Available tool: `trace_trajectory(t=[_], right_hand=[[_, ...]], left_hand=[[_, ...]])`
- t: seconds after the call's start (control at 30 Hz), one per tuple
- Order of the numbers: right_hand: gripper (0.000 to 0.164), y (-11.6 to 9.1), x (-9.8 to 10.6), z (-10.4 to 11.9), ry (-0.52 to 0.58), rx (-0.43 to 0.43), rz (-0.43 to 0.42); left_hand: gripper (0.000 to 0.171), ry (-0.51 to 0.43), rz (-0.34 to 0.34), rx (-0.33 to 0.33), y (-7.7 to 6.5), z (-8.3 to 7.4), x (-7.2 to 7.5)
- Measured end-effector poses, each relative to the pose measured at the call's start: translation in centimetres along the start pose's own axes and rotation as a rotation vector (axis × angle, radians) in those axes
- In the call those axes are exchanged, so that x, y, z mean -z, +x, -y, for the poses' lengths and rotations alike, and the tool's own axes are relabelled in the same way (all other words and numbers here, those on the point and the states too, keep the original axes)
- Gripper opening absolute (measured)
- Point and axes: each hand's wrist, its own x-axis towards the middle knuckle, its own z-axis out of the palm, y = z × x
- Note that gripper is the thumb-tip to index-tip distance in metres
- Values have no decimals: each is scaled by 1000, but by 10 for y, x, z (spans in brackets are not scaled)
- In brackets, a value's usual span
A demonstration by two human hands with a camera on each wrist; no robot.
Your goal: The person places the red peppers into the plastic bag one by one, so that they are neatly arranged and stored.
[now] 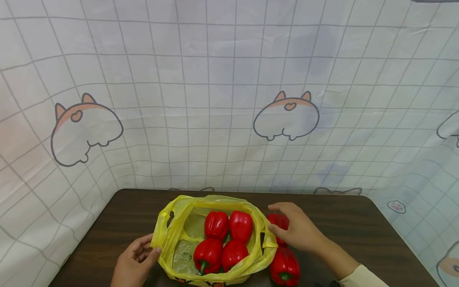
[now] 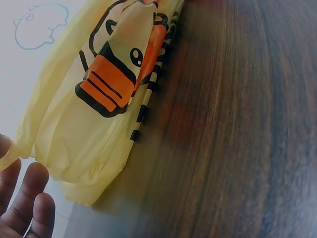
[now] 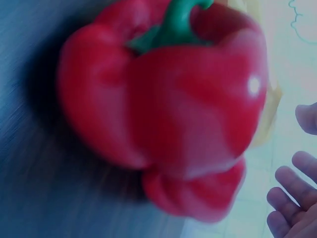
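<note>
A yellow plastic bag [image 1: 263, 261] stands with its mouth spread wide on the table. Several red bell peppers [image 1: 208, 255] lie inside, mostly on its right side. My left hand [image 1: 134, 263] pinches the bag's left rim between thumb and finger; in the left wrist view the bag [image 2: 64, 134] shows a printed duck face. Fingers spread, my right hand [image 1: 299, 227] hovers at the bag's right rim, over a red bell pepper [image 1: 276, 219] that it partly hides. Nearer me sits another bell pepper [image 1: 285, 267], whose green stem [image 3: 176, 25] shows large in the right wrist view.
The dark wooden table [image 1: 351, 223] runs back to a white curtain [image 1: 222, 155] with a grid and cartoon animals. This curtain also hangs along the left and right sides. Two loose peppers stand close against the bag's right side.
</note>
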Motion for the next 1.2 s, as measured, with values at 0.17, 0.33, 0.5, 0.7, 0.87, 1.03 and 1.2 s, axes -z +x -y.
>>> trace_trajectory(t=[0.17, 0.33, 0.5, 0.7, 0.87, 1.03, 1.2], right_hand=[[58, -12, 6, -16, -3, -29, 22], [69, -21, 9, -30, 15, -64, 46], [74, -25, 11, -43, 26, -77, 74], [78, -30, 9, -55, 56, -111, 121], [77, -37, 7, -58, 68, -125, 125], [72, -48, 7, -54, 83, -134, 142], [68, -61, 9, -50, 100, -99, 165]], left_hand=[[62, 0, 6, 4, 0, -1, 1], [62, -2, 10, 9, 0, -2, 1], [60, -10, 4, 7, 0, -2, 1], [61, -13, -4, 8, -2, -2, 1], [59, -22, -4, 15, -2, -2, 2], [60, -26, -8, 24, -2, 0, 2], [60, -29, -11, 27, -1, 1, 1]])
